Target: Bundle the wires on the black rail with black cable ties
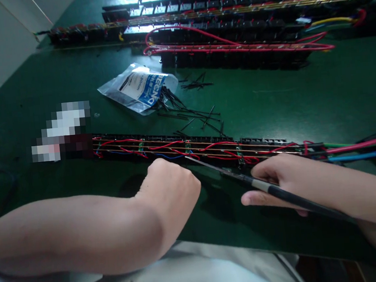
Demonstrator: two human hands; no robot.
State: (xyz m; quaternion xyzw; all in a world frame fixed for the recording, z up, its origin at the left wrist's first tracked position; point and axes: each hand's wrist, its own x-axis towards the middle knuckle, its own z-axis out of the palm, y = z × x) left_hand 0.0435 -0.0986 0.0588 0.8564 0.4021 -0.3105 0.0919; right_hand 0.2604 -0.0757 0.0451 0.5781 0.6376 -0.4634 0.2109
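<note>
A long black strip of sockets [162, 148] wired with red, blue and bare copper leads lies across the green table in front of me. My left hand [169, 191] is curled into a fist right at its near edge; what its fingers hold is hidden. My right hand [277, 179] grips a pair of scissors [244, 178] with black handles. The thin blades point left to the wires by my left hand.
A clear plastic bag [139, 89] with a blue label lies beyond the strip, with loose black cable ties [188, 112] spilling from it. More wired black strips [232, 49] are stacked at the far side. The green table [319, 99] edge runs near my body.
</note>
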